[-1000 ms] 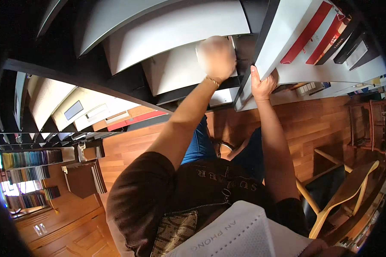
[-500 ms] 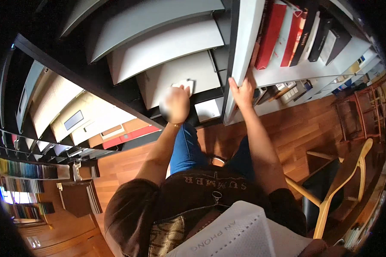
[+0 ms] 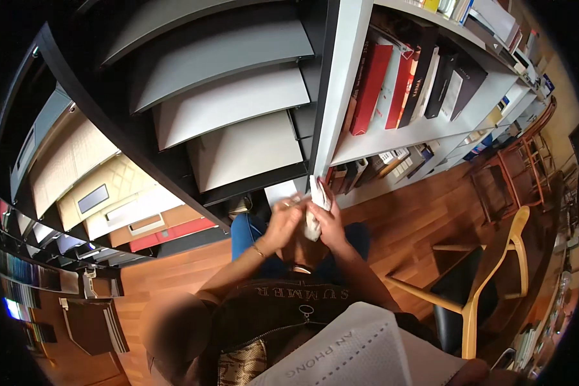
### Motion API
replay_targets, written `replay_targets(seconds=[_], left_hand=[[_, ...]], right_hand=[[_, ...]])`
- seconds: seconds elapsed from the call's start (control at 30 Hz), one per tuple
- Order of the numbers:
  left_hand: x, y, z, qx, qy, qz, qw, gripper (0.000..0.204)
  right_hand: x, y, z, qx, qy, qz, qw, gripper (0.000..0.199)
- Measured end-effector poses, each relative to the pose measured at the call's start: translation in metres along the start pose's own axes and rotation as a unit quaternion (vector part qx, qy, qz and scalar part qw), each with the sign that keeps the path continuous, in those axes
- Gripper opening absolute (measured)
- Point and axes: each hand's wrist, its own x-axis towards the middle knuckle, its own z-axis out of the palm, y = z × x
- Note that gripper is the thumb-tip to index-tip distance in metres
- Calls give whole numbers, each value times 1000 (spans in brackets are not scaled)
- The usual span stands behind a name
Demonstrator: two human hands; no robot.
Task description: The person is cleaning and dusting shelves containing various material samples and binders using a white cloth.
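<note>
Hands (image 3: 305,222) together grip a white cloth (image 3: 318,204) below the grey shelf panels (image 3: 244,151).

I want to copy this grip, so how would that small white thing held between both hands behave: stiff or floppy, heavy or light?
The white cloth-like piece looks soft: it bunches and bends between the left hand and right hand, so it is probably floppy. It seems light, since fingertips alone pinch it. It is unlikely to roll or break, though its exact material is too small to tell.

Even indoor daylight, brightest at right; heavy fisheye bending and black vignette at edges; hands (image 3: 305,222) slightly motion-blurred.
</note>
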Motion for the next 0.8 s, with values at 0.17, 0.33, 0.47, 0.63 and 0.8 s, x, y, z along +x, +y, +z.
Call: replay_targets(seconds=[0.17,0.33,0.47,0.63,0.8], left_hand=[[48,-38,-73,282,160,14,946,35],[67,-94,-133,442,230,-20,867,40],[78,-124,-148,478,216,-134,841,47],[50,-179,-172,508,221,-200,808,56],[56,-163,-154,516,185,-238,802,56]], right_hand=[[49,-77,8,-291,122,-349,882,86],[107,-150,43,-129,82,-517,842,78],[148,-180,58,-391,210,-601,665,55],[158,-139,65,-490,206,-595,603,46],[149,-48,21,-511,208,-505,664,53]])
